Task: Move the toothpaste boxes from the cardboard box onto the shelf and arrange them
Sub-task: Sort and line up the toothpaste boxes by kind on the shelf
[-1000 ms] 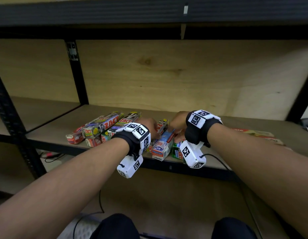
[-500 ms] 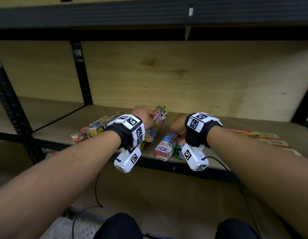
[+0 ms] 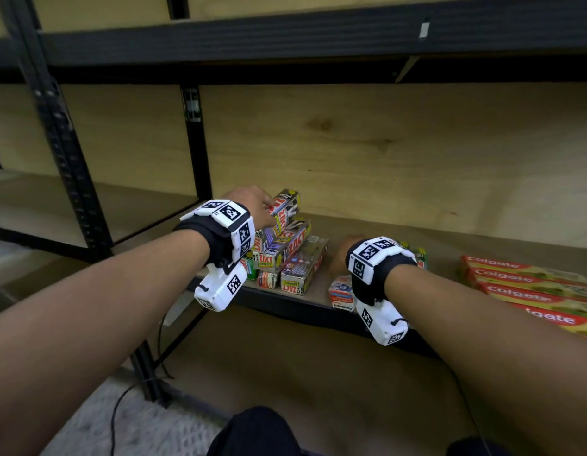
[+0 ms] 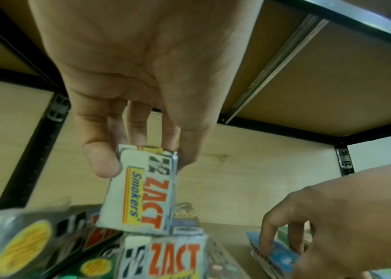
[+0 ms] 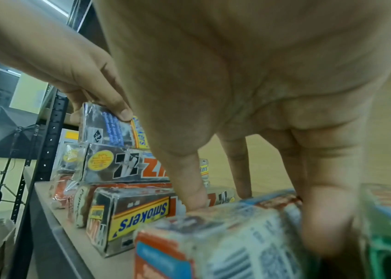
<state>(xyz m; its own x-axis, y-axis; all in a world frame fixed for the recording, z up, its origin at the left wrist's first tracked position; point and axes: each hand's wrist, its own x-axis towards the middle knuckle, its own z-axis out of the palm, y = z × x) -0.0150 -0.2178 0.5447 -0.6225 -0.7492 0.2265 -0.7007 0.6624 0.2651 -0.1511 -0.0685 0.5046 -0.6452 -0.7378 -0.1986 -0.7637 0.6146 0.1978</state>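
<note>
Pinching one ZACT box [image 4: 142,192] by its end, the left hand [image 3: 252,205] tilts it onto the stacked boxes [image 3: 285,255] on the shelf [image 3: 367,232]. The right hand's [image 3: 346,255] grip curls over a blue box [image 5: 225,237] nearby; a careless release could topple the uneven pile off the edge.

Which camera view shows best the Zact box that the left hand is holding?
The left wrist view: the Zact box fills the middle, label readable, pinched by the left hand. The head view shows it small, partly behind the hand. The right wrist view shows only one side.
</note>
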